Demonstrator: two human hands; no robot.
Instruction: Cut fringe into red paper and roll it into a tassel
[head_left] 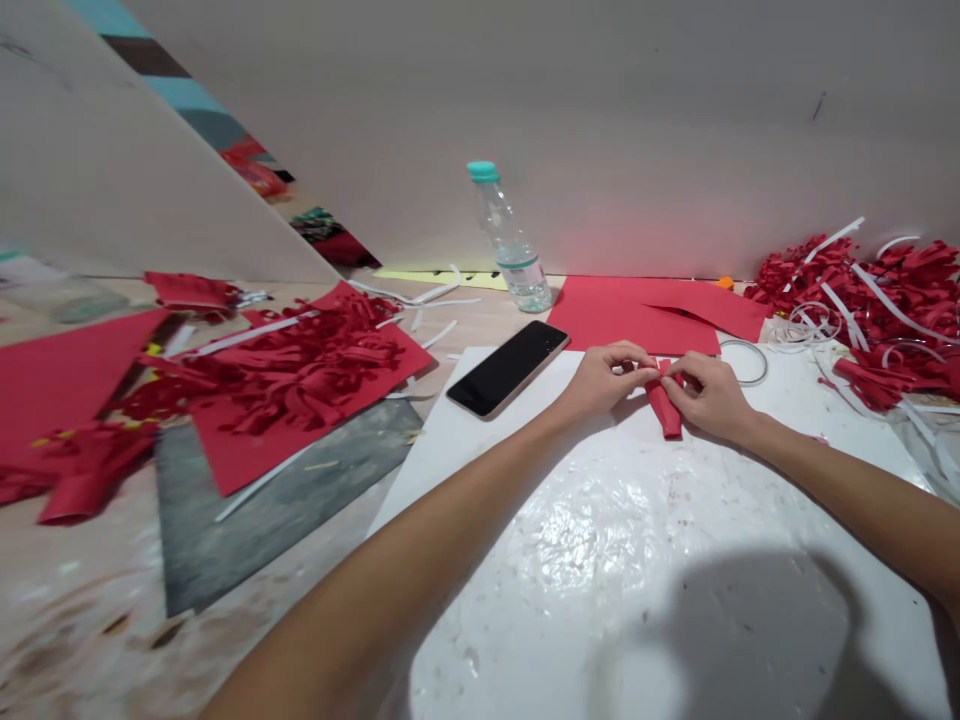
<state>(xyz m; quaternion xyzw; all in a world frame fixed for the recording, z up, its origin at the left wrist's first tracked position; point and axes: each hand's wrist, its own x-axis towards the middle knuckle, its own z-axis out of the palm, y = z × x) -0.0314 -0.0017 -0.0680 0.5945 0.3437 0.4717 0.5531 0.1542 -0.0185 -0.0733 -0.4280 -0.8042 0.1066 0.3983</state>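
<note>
A small rolled piece of red paper (666, 412) lies on the shiny white work board (600, 560). Both hands pinch it at its upper end. My left hand (604, 380) grips it from the left with fingers curled. From the right, my right hand (709, 395) has its fingers pressed on the same roll. Both forearms reach in from the bottom of the view.
A black phone (508, 367) lies left of my hands. A clear water bottle (510, 240) with a teal cap stands by the wall. Red paper sheets (645, 310) lie behind my hands; cut red strips pile at the left (300, 370) and right (877, 300).
</note>
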